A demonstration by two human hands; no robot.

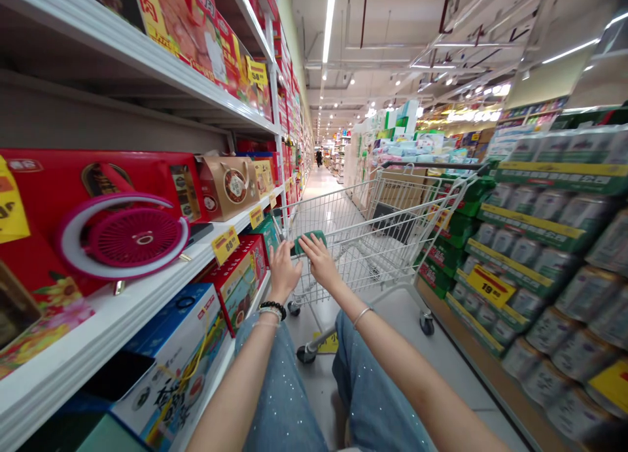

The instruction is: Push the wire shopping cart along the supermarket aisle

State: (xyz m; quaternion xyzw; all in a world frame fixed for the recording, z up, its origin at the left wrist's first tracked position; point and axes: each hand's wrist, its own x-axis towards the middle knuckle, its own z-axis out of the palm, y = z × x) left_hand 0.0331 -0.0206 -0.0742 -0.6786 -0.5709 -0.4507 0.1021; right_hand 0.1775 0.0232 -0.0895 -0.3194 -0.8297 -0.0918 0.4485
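My right hand [320, 261] curls over the green grip of a wire shopping cart's handle [310, 240]. My left hand [283, 272] sits just beside the grip's left end, its fingers spread and not clearly wrapped around anything. The metal cart [343, 223] extends ahead of my hands, and its basket shows no goods. Beaded and metal bracelets circle my left wrist. Below my arms are my sparkly denim-clad legs [282, 399].
Left, white shelves [122, 308] hold red and blue gift boxes, very close to the cart. Right, a stack of green-trayed cans [549, 243] with yellow price tags lines the aisle. A person [318, 156] stands far down the tiled aisle [318, 184].
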